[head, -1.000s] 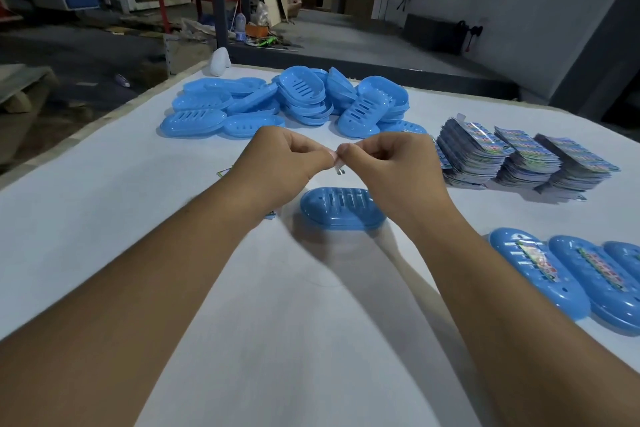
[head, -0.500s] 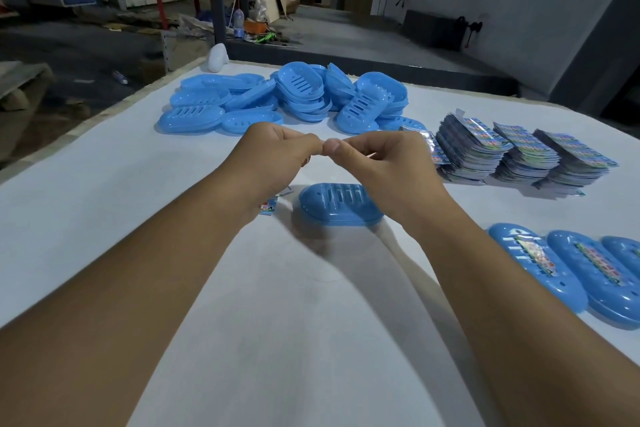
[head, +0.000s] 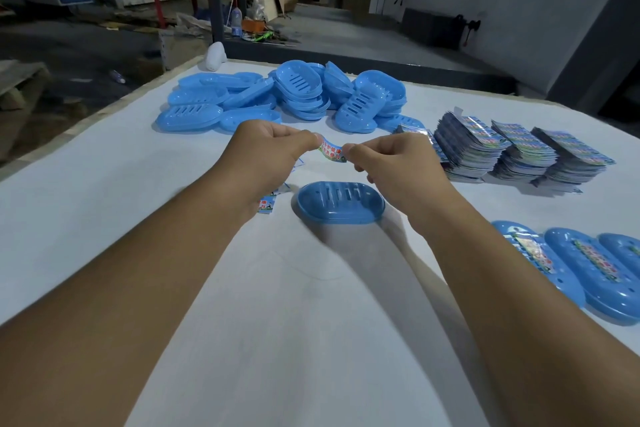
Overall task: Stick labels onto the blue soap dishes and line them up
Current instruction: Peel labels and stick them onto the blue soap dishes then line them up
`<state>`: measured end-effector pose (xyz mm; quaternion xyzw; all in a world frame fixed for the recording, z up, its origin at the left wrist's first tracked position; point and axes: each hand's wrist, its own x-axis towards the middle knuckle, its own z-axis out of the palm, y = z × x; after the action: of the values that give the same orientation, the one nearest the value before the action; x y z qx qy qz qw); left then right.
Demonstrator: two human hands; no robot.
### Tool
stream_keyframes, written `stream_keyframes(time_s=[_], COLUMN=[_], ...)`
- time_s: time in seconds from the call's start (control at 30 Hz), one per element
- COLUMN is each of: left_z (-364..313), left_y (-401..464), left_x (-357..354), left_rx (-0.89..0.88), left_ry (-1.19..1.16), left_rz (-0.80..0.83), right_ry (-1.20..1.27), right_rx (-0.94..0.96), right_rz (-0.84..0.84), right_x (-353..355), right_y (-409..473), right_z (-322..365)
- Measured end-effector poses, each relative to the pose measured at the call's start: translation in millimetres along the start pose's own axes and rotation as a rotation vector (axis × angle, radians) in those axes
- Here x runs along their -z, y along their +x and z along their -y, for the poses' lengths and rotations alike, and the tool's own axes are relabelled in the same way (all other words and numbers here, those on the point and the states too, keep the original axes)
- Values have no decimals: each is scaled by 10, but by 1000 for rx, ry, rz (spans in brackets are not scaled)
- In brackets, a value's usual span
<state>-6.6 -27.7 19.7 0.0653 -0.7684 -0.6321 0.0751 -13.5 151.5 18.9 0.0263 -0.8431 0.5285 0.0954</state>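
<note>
Left hand and right hand pinch label stretched between them above empty blue soap dish; labelled dishes lined up right.

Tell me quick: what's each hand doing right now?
Left hand: pinched shut on the label, left end.
Right hand: pinched shut on the same label, right end.

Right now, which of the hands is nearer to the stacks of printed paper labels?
Right. The right hand is just beside the stacks of printed paper labels. The left hand is farther away, across the stretched label.
</note>
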Motion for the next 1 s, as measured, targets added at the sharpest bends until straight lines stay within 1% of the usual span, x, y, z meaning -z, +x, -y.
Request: stream_keyframes(time_s=[0.13,0.23,0.37,0.6,0.83,1.0], left_z=[5,23,71,127,130,120], left_y=[6,-11,-48,-129,-140,-158], left_x=[-5,-9,-39,-113,-125,-138], left_rx=[0,-11,-47,-117,-176,-196], left_ry=[57,164,257,438,598,664], left_rz=[-20,-40,4,-56,-61,-65], right_ry=[-13,-40,-122,-300,-361,-413], right_rx=[-48,-92,-135,-128,-110,-95], right_rz=[-10,4,65,121,148,143], right_x=[21,66,132,193,205,196], right_y=[25,50,60,69,64,62], right_z=[3,-4,-24,-63,-88,-90])
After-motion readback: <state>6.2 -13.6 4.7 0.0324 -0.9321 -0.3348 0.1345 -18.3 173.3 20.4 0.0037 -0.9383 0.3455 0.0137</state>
